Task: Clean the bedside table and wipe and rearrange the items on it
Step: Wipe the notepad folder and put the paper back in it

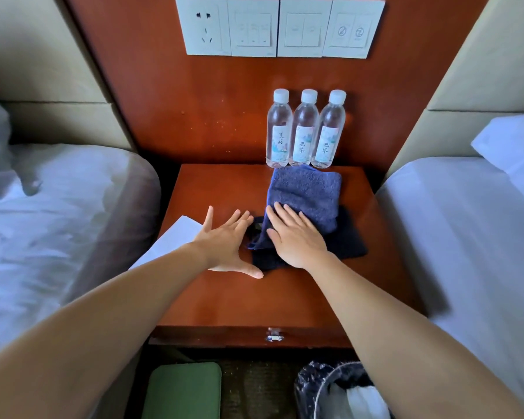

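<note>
We see a reddish-brown glossy wooden surface [242, 297] and a wall panel [152, 110] of the same tone. On it lies a blue terry towel [306, 192] over a darker navy cloth [348, 246], beside a white sheet of paper [176, 234]. The three clear bottles [304, 128] have white caps and pale labels with pastel prints and dark script. The switch plates [280, 27] are white, the bed linen [58, 213] white, the cushion [183, 391] below green

- Bedside table [285, 297]: reddish wood, between two beds.
- Three water bottles [305, 128]: upright in a row at the table's back edge.
- Blue towel [307, 195]: folded, just before the bottles, partly over a dark cloth [348, 243].
- Right hand [297, 237]: flat on the towel.
- Left hand [224, 240]: fingers spread, beside the towel.
- White paper [176, 234]: at the table's left edge.
</note>
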